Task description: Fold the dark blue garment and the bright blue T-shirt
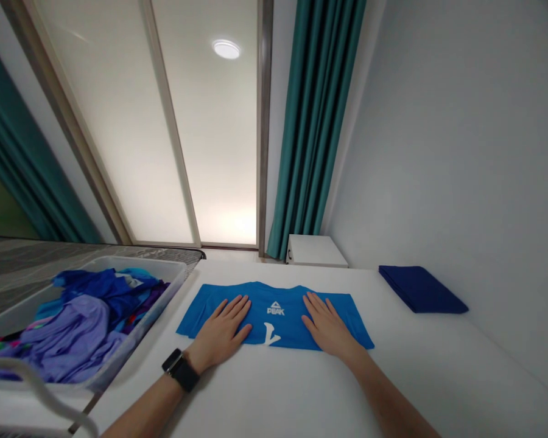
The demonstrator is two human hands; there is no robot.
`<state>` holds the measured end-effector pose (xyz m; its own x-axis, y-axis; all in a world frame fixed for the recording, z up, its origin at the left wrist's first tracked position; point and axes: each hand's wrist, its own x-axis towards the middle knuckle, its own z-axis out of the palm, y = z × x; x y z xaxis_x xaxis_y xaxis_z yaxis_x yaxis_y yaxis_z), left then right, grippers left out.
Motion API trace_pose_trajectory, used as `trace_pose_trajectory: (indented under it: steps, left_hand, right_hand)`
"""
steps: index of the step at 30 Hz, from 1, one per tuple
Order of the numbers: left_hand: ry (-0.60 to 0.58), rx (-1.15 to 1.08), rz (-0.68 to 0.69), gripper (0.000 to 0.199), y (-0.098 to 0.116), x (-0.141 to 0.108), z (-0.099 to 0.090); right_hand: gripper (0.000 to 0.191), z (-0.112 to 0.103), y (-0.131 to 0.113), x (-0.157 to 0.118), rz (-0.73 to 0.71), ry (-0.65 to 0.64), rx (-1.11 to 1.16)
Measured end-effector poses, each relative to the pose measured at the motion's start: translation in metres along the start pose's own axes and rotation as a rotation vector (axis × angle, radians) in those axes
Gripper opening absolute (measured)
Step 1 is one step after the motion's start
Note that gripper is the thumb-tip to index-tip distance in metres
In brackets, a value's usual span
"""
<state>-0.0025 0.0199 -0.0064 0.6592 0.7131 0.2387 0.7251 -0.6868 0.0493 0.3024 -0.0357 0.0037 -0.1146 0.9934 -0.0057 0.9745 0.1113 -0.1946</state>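
A blue shirt (296, 304) lies on the white table (274, 395), folded into a wide flat strip. White "PEAK" lettering and part of a white mark show at its middle. My left hand (223, 328) rests flat on the left part of the cloth, fingers stretched out, with a black watch on that wrist. On the right part, my right hand (326, 322) presses flat with its fingers extended. Neither hand grips the fabric.
A folded navy cloth (422, 289) sits at the table's right, near the wall. At left stands a white bin (164, 292) heaped with purple, blue and other garments. Beyond the table are a small white cabinet (317, 250) and a teal curtain (317, 121).
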Motion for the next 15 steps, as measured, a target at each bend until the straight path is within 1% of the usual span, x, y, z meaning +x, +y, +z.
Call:
trace_pose_trajectory:
  steps: [5,9,12,15]
  left_hand:
    - [0.023,0.006,0.003,0.057,-0.0001,-0.0011,-0.0004]
    - [0.012,0.003,-0.010,0.058,0.0020,-0.0010,-0.0013]
    - [0.005,0.007,-0.046,0.058,0.0043,-0.0009,-0.0020]
    - [-0.028,0.006,-0.077,0.059,0.0056,-0.0011,-0.0029]
  right_hand:
    - [0.064,-0.0006,-0.0004,-0.0012,0.006,-0.008,-0.018]
    - [0.064,-0.0031,-0.0005,0.0020,0.010,-0.016,-0.017]
    - [0.064,-0.0035,0.0017,0.0048,-0.004,-0.016,-0.016]
    - [0.064,-0.0028,0.0053,0.0060,-0.025,-0.005,0.009]
